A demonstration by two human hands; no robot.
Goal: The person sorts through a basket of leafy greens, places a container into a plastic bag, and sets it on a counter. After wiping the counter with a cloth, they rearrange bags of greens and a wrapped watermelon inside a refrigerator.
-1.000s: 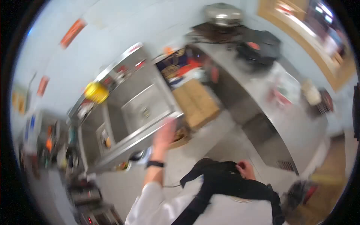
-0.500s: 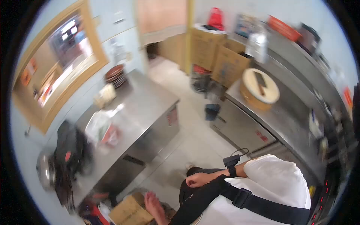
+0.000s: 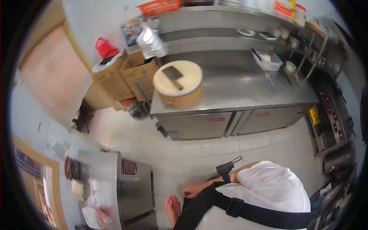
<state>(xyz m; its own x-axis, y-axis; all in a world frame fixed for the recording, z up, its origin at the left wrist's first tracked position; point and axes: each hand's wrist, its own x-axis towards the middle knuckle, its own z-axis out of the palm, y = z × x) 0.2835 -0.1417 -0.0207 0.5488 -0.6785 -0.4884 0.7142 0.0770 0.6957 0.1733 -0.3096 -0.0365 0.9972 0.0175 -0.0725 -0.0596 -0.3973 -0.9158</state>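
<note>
My right hand [image 3: 193,189] is in front of my body at the lower middle, its fingers loosely curled in, with nothing seen in it. On that wrist sits a black device [image 3: 225,168] with a strap and a short cable loop. Just below and to the left is my left hand [image 3: 172,206], fingers loosely bent and apart, holding nothing that I can see. Neither hand touches any of the kitchen things. A steel counter [image 3: 237,96] stands ahead, bearing a round wooden chopping block [image 3: 161,86] with a cleaver [image 3: 173,76] lying flat on it.
A second steel counter [image 3: 103,172] at lower left carries stacked brown dishes [image 3: 72,168] and a plastic-wrapped container [image 3: 94,217]. Cardboard boxes [image 3: 140,78] stand left of the chopping block. A white plastic tub [image 3: 267,61] lies farther right. Tiled floor [image 3: 214,147] runs between the counters.
My view has swung to the right, so the chopping-block counter now lies ahead and the other counter has shifted to lower left. My hands appear closer together.
</note>
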